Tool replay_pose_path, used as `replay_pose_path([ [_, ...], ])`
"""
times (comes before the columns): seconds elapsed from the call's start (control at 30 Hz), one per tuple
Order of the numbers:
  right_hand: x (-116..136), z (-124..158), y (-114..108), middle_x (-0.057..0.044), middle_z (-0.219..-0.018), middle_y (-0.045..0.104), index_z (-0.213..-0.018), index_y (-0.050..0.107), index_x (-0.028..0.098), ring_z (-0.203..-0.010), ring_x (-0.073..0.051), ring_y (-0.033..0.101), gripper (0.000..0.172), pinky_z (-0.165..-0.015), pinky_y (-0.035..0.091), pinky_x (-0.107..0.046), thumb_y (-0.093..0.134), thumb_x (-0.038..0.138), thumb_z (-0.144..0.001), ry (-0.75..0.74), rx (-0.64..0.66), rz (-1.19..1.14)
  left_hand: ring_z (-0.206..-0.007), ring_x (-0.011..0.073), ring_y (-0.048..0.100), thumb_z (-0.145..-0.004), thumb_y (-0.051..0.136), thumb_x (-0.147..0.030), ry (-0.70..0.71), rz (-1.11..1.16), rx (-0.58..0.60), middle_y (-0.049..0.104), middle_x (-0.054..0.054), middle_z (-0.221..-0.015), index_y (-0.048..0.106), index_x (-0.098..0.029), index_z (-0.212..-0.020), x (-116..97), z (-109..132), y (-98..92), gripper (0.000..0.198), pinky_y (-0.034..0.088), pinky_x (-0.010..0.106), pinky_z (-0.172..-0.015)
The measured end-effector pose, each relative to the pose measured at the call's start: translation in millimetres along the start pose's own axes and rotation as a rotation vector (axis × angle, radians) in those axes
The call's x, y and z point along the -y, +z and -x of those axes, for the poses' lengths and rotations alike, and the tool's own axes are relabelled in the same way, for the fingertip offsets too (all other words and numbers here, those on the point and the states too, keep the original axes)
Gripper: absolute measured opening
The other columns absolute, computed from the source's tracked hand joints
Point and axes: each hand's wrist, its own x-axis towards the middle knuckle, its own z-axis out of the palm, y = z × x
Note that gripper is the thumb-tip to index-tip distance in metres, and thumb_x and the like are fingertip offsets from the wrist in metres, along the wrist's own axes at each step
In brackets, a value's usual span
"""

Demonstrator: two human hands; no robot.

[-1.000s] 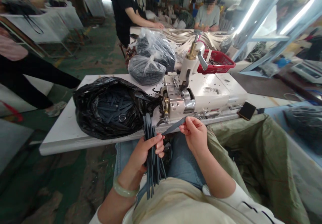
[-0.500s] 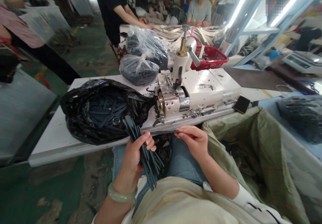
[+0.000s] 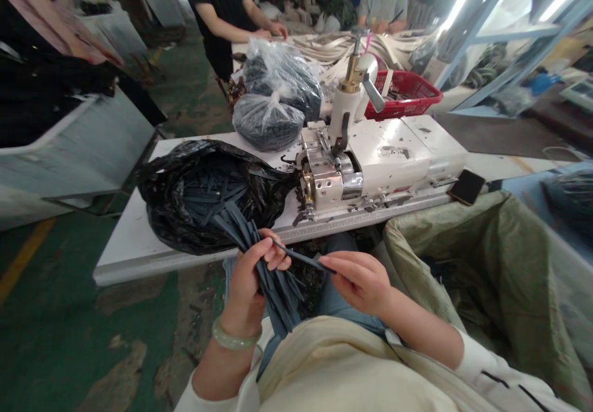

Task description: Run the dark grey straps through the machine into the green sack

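My left hand point(image 3: 256, 267) is closed around a bundle of dark blue-grey strips point(image 3: 280, 298), which fans out above and below the fist. A single dark strip point(image 3: 301, 256) stretches from the left fingertips across to my right hand point(image 3: 359, 279), which pinches its other end between thumb and fingers. Both hands are over my lap, in front of the table edge. Just beyond the left hand lies an open black plastic bag point(image 3: 185, 239) with many similar strips point(image 3: 213, 183) inside. A white machine point(image 3: 393, 152) with a metal roller head stands past the right hand.
Tied clear bags point(image 3: 269, 121) stand behind the black bag. A red basket point(image 3: 412, 97) is behind the machine, a phone point(image 3: 467, 186) at the table's right end. A green woven sack point(image 3: 504, 251) gapes at my right. Co-workers stand at the back and left.
The view has turned slightly left. My right hand has lowered a little, so the single strip now slopes down to the right. The left hand keeps its hold on the bundle.
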Motion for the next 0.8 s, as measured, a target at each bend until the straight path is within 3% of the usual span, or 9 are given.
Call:
replay_pose_path([
  [0.1,0.6,-0.8,15.7,-0.006,-0.081,0.073,-0.103,0.069,0.02,-0.069,-0.016,0.07,0.02,-0.063,0.057,-0.028,0.056,0.021,-0.087,0.418,-0.011,-0.385,-0.044,0.0041,0.036,-0.068,0.068,-0.016,0.013,-0.047,-0.043,0.042,-0.007,-0.051,0.059,-0.016,-0.073,1.2,-1.1,1.4,0.011,0.038,0.018,-0.045],
  [0.17,3.0,-5.5,21.3,-0.005,-0.082,0.071,-0.107,0.067,0.019,-0.068,-0.015,0.069,0.023,-0.062,0.057,-0.027,0.059,0.026,-0.086,0.573,0.047,-0.695,-0.044,0.0048,0.038,-0.068,0.069,-0.016,0.03,-0.077,-0.084,0.043,-0.007,-0.051,0.059,-0.016,-0.073,2.1,-2.4,3.1,0.011,0.039,0.019,-0.046],
  [0.23,4.2,-11.8,22.9,-0.005,-0.09,0.07,-0.12,0.059,0.021,-0.074,-0.015,0.068,0.042,-0.065,0.057,-0.028,0.069,0.026,-0.079,0.647,0.122,-0.917,-0.045,0.0055,0.039,-0.067,0.07,-0.017,0.041,-0.111,-0.122,0.044,-0.007,-0.05,0.059,-0.016,-0.072,2.9,-3.8,4.7,0.012,0.038,0.019,-0.045],
  [0.3,3.4,-17.8,22.6,-0.002,-0.085,0.068,-0.124,0.056,0.021,-0.066,-0.012,0.064,0.054,-0.058,0.055,-0.024,0.074,0.027,-0.074,0.715,0.151,-0.995,-0.046,0.006,0.04,-0.067,0.071,-0.017,0.038,-0.139,-0.137,0.044,-0.006,-0.05,0.059,-0.015,-0.072,3.6,-4.8,5.9,0.013,0.038,0.019,-0.045],
  [0.43,-1.5,-24.2,23.0,0.004,-0.055,0.057,-0.101,0.067,0.013,-0.037,-0.004,0.042,0.033,-0.033,0.034,-0.013,0.062,0.04,-0.083,0.903,0.135,-0.981,-0.046,0.0062,0.041,-0.067,0.072,-0.018,0.006,-0.159,-0.117,0.046,-0.006,-0.05,0.059,-0.015,-0.072,4.5,-5.0,6.8,0.014,0.038,0.02,-0.046],
  [0.53,-5.5,-24.1,23.3,0.004,-0.052,0.054,-0.094,0.069,0.011,-0.034,-0.002,0.034,0.031,-0.03,0.023,-0.012,0.062,0.039,-0.083,1.013,0.129,-1.158,-0.045,0.0061,0.041,-0.067,0.072,-0.019,-0.003,-0.172,-0.109,0.046,-0.006,-0.05,0.058,-0.016,-0.072,4.5,-4.7,6.7,0.015,0.039,0.02,-0.046],
  [0.8,-17.2,-21.9,14.9,-0.001,-0.059,0.06,-0.095,0.069,0.006,-0.039,-0.001,0.039,0.029,-0.036,0.032,-0.009,0.055,0.029,-0.086,1.174,0.191,-1.512,-0.046,0.0064,0.041,-0.068,0.071,-0.018,-0.018,-0.181,-0.094,0.045,-0.006,-0.051,0.058,-0.016,-0.073,4.3,-6.9,7.2,0.014,0.04,0.02,-0.046],
])
